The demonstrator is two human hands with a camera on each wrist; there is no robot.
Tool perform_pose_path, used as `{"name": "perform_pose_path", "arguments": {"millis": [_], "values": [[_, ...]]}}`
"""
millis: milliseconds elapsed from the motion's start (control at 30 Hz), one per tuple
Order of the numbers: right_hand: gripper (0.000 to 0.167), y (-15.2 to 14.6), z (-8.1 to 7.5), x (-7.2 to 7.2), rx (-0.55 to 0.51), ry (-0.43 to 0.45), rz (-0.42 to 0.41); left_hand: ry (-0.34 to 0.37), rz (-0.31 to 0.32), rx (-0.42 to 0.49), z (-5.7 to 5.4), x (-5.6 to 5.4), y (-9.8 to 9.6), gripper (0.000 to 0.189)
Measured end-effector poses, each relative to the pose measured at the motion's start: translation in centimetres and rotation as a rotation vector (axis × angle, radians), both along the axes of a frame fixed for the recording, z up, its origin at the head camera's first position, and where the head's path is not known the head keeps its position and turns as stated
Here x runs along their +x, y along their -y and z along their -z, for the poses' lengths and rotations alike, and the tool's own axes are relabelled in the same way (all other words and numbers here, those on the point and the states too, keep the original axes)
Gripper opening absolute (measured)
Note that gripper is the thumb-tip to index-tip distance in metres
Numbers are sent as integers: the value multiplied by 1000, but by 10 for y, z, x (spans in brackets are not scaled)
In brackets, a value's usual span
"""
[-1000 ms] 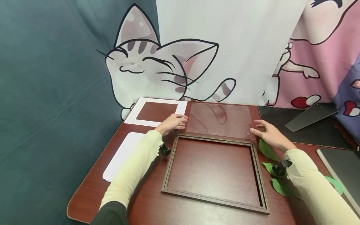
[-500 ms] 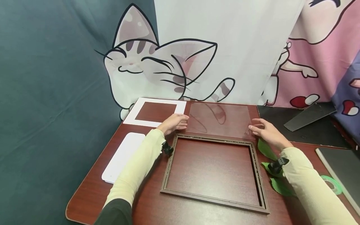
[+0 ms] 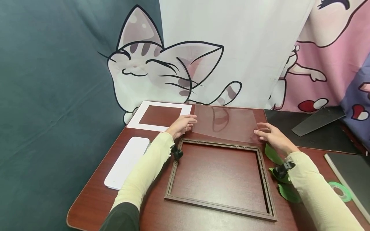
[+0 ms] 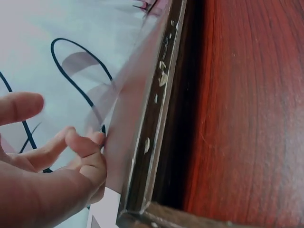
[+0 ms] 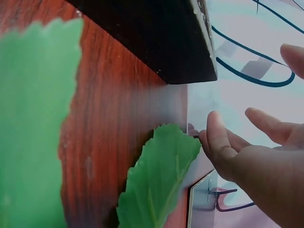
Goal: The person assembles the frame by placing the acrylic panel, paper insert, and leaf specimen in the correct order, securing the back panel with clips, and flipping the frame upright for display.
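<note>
A thin clear sheet [image 3: 225, 125] lies at the table's far side, behind a brown picture frame [image 3: 221, 209]. My left hand [image 3: 181, 125] pinches the sheet's left edge, and my right hand [image 3: 273, 137] holds its right edge between thumb and fingers. The sheet looks slightly bent, its near edge curving. In the left wrist view, the curled fingers [image 4: 88, 154] meet the sheet's edge beside the frame's far bar. In the right wrist view, the thumb [image 5: 217, 135] is at the sheet's edge, above a green leaf [image 5: 159, 178]; the exact contact is partly hidden.
A white mat border [image 3: 145, 127] lies at the back left, with a white flat case [image 3: 127, 162] nearer. Right of the frame are green leaves [image 3: 289, 193], a green tape roll [image 3: 341, 191] and a dark board [image 3: 354, 171]. A black panel [image 3: 318, 128] lies behind them.
My left hand has moved slightly right at the sheet's left edge. The sheet has started to bend, and its reflections have shifted. My right hand has moved slightly left.
</note>
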State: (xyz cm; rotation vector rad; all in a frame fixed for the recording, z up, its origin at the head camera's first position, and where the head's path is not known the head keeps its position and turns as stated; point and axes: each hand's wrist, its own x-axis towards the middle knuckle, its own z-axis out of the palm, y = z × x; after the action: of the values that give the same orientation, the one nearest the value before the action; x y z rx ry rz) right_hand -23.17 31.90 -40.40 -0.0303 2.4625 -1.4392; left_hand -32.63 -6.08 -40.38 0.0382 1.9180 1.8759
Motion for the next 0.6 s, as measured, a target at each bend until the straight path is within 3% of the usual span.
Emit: {"name": "perform_pose_path", "arguments": {"millis": [133,233,433,600], "values": [[83,-2,1,1,24,-20,-30,-52,26,-2,0,1,-4,55],[80,-3,3,1,64,-45,-57,-45,33,31,0,4,-5,62],[77,-4,4,1,91,-78,-62,12,4,195,-2,9,-7,68],[77,-6,4,0,84,-79,-48,-5,-41,301,-8,15,-8,65]]}}
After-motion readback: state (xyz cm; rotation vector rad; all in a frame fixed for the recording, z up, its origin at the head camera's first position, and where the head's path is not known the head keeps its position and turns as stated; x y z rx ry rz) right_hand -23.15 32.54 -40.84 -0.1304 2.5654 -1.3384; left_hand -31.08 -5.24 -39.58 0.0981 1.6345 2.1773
